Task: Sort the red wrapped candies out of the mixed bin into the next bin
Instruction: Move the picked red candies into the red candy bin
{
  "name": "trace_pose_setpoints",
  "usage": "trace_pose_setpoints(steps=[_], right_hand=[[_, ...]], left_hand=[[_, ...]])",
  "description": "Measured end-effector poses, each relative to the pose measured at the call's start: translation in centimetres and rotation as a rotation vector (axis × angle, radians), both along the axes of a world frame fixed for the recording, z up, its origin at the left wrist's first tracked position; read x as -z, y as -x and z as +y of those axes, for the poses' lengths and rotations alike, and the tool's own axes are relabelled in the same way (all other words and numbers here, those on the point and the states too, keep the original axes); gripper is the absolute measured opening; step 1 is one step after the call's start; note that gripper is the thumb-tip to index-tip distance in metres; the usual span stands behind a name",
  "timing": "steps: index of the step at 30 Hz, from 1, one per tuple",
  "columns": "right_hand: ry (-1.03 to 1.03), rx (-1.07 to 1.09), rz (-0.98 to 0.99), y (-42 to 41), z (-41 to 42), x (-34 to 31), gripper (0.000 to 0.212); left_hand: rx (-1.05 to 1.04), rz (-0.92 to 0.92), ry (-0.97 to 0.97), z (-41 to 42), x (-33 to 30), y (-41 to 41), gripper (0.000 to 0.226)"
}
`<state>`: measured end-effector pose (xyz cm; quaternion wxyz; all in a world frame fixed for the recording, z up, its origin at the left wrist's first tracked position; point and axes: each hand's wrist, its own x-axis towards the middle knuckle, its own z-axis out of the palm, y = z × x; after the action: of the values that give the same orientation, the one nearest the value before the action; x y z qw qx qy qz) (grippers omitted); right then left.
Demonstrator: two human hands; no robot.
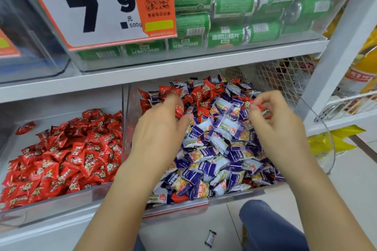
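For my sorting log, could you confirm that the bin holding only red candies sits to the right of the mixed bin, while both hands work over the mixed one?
Not quite: the bin of only red candies sits to the left of the mixed bin, not the right, as the head view shows. The rest holds: the left hand and the right hand are both over the mixed bin.

red candies heaped at mixed bin rear, next bin red-filled

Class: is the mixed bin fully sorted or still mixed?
Still mixed: red candies lie among purple ones in the mixed bin.
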<state>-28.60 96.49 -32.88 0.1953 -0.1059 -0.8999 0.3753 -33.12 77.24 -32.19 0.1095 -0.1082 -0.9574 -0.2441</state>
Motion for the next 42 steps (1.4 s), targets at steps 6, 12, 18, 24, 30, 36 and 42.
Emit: trace_pose_setpoints(steps=[6, 12, 18, 24, 30, 36, 42], right_hand=[[-0.043, 0.126, -0.055, 0.1, 2.2, -0.1, 0.011], [-0.044, 0.048, -0.136, 0.2, 3.5, -0.3, 0.021], [-0.01, 0.041, -0.212, -1.4, 5.4, 0.2, 0.019], [-0.109, -0.028, -0.306, -1.9, 5.2, 0.8, 0.017], [-0.136, -0.076, -0.245, -2.1, 4.2, 0.7, 0.022], [-0.163, -0.08, -0.205, -2.2, 3.5, 0.6, 0.025], [-0.065, -0.092, 0.011, -2.5, 2.5, -0.1, 0.021]], left_hand=[[0.009, 0.0, -0.088, 1.7, 1.0, 1.0, 0.03], [-0.036, -0.053, -0.166, 3.0, 0.3, 2.9, 0.032], [0.141, -0.666, -0.028, 6.4, -2.0, 8.2, 0.062], [0.395, -0.825, -0.057, 7.5, -2.4, 7.6, 0.068], [0.525, -0.523, 0.021, 5.3, -3.4, 2.6, 0.05], [0.583, -0.33, 0.122, 3.1, -2.9, -1.2, 0.063], [0.324, -0.134, -0.204, 0.1, -1.5, -1.4, 0.044]])
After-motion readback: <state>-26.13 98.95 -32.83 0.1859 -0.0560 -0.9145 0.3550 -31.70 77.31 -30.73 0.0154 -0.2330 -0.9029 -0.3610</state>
